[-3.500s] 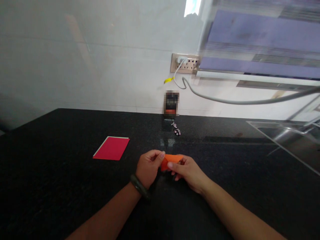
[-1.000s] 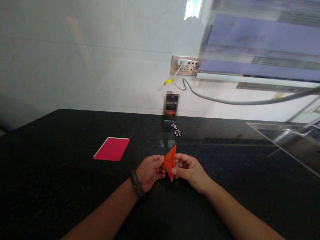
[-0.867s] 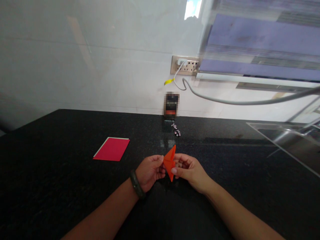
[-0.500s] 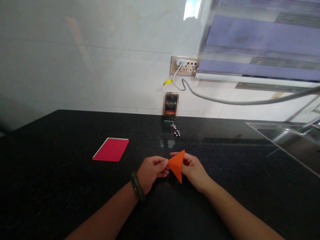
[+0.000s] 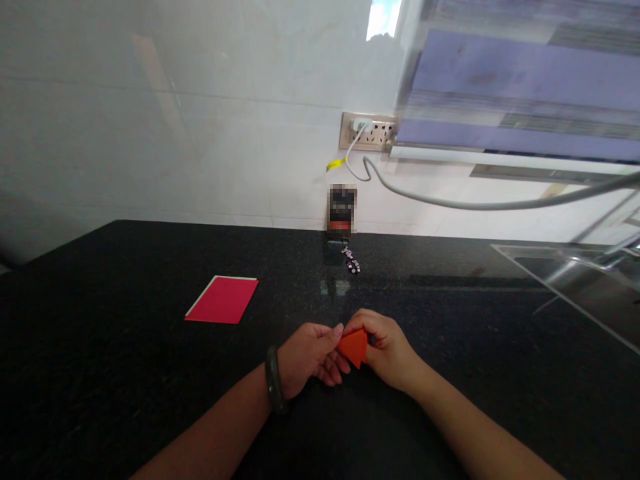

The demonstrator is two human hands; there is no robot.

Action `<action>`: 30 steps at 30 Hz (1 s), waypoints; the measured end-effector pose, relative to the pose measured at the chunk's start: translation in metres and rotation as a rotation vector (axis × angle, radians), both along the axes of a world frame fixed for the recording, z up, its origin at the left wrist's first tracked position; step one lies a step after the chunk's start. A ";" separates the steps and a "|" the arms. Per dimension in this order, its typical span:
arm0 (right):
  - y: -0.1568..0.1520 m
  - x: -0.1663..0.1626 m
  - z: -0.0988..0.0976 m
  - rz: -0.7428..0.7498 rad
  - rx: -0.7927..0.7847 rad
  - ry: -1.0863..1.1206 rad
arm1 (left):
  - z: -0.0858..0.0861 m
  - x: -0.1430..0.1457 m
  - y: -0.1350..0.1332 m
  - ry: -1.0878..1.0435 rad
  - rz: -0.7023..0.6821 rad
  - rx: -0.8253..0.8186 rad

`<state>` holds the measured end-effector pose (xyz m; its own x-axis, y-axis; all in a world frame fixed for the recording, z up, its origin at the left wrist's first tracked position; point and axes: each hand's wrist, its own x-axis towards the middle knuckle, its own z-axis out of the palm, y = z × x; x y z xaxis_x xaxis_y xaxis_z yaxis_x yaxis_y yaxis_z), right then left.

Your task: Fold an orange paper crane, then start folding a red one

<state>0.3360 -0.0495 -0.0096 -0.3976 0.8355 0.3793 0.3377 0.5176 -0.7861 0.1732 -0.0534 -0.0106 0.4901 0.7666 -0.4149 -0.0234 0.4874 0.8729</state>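
A folded piece of orange paper (image 5: pixel 355 347) is held between my two hands above the dark counter. My left hand (image 5: pixel 316 353), with a dark bangle (image 5: pixel 275 380) at its wrist, pinches the paper's left corner between thumb and fingers. My right hand (image 5: pixel 387 343) is curled round the paper's right and upper side, its fingers covering part of it. The visible part of the paper is roughly triangular, with layered edges pointing down. To the left on the counter lies a stack of red paper (image 5: pixel 223 300) with a pale sheet edge showing.
The black speckled counter (image 5: pixel 125 387) meets a pale tiled wall. A phone-like object (image 5: pixel 341 210), blurred out, leans there with a beaded strap (image 5: pixel 351 261). A grey cable (image 5: pixel 450 202) runs from the wall socket (image 5: pixel 369 132). At right is a metal sink (image 5: pixel 590 293).
The orange paper has been brought from a wide, spread triangle into a narrower, smaller shape. My right fingers have come over its top, and my left hand has shifted slightly right and down.
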 end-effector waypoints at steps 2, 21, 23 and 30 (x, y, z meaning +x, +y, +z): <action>0.000 -0.001 -0.002 -0.057 -0.049 0.000 | -0.001 0.000 0.000 -0.002 0.016 0.020; -0.003 -0.014 0.000 -0.095 -0.816 0.629 | 0.003 -0.002 0.004 0.361 0.413 0.526; -0.004 -0.015 -0.001 -0.133 -0.779 0.552 | 0.002 -0.002 0.003 0.367 0.382 0.540; -0.001 -0.008 0.002 -0.126 -0.617 0.461 | -0.002 0.003 0.004 0.240 0.203 0.457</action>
<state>0.3277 -0.0505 -0.0076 -0.2006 0.9775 -0.0648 -0.0660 -0.0794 -0.9947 0.1758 -0.0497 -0.0131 0.2461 0.9641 -0.0993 0.1485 0.0638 0.9869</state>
